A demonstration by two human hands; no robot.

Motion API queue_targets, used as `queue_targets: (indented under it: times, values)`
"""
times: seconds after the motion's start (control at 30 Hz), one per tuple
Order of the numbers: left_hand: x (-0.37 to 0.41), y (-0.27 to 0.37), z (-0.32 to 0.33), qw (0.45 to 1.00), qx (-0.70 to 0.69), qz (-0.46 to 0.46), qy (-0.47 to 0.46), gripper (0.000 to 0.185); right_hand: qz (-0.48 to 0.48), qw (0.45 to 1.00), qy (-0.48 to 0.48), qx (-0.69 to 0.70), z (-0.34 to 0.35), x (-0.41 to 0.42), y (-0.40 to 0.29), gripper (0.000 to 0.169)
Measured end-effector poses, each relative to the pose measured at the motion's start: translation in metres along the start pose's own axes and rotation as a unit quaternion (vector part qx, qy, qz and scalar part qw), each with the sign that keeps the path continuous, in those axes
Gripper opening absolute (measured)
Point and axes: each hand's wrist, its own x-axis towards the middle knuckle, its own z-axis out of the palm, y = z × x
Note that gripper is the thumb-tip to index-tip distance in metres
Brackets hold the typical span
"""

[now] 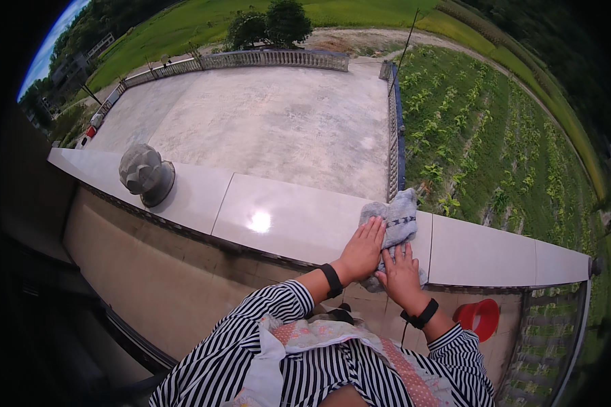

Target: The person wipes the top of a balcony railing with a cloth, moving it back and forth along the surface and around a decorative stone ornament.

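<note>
A grey-blue cloth (pixel 401 220) with a dark patterned band lies across the white tiled top of a balcony parapet (pixel 295 219). My left hand (pixel 364 250) rests flat on the cloth's left side, fingers pointing away from me. Close beside it, my right hand (pixel 401 274) presses on the nearer part of the cloth with its fingers spread. Part of the cloth is hidden under both hands, and its near end reaches the parapet's inner edge. Each wrist wears a black band.
A grey stone finial (pixel 146 174) stands on the parapet at the left. On the tiled balcony floor at the right sits a red bucket (pixel 490 319), near a balustrade (pixel 545 346). Beyond the parapet, a concrete yard (pixel 275 122) and planted rows (pixel 489 152) lie lower down.
</note>
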Motion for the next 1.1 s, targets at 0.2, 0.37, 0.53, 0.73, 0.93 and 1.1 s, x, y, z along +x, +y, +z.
queue_targets:
  times: [0.2, 0.37, 0.53, 0.73, 0.93, 1.1]
  values:
    - [-0.027, -0.070, -0.044, 0.998, 0.001, -0.070, -0.005, 0.070, -0.089, 0.991, -0.085, -0.054, -0.009, 0.070, -0.060, 0.080]
    - [-0.052, -0.156, -0.078, 0.987, 0.062, -0.146, 0.034, 0.071, -0.147, 0.979, -0.123, -0.075, -0.007, 0.156, -0.126, 0.083]
    - [-0.101, -0.248, -0.125, 0.964, 0.103, -0.234, 0.079, 0.069, -0.226, 0.961, -0.145, -0.069, -0.008, 0.237, -0.217, 0.086]
    - [-0.129, -0.312, -0.186, 0.944, 0.136, -0.295, 0.057, 0.070, -0.252, 0.959, -0.114, -0.061, -0.017, 0.292, -0.289, 0.089]
    - [-0.154, -0.362, -0.232, 0.912, 0.140, -0.384, -0.008, 0.073, -0.294, 0.947, -0.124, -0.032, -0.027, 0.334, -0.352, 0.088]
    - [-0.171, -0.420, -0.254, 0.908, 0.134, -0.396, 0.009, 0.069, -0.293, 0.952, -0.084, 0.036, -0.025, 0.368, -0.397, 0.087]
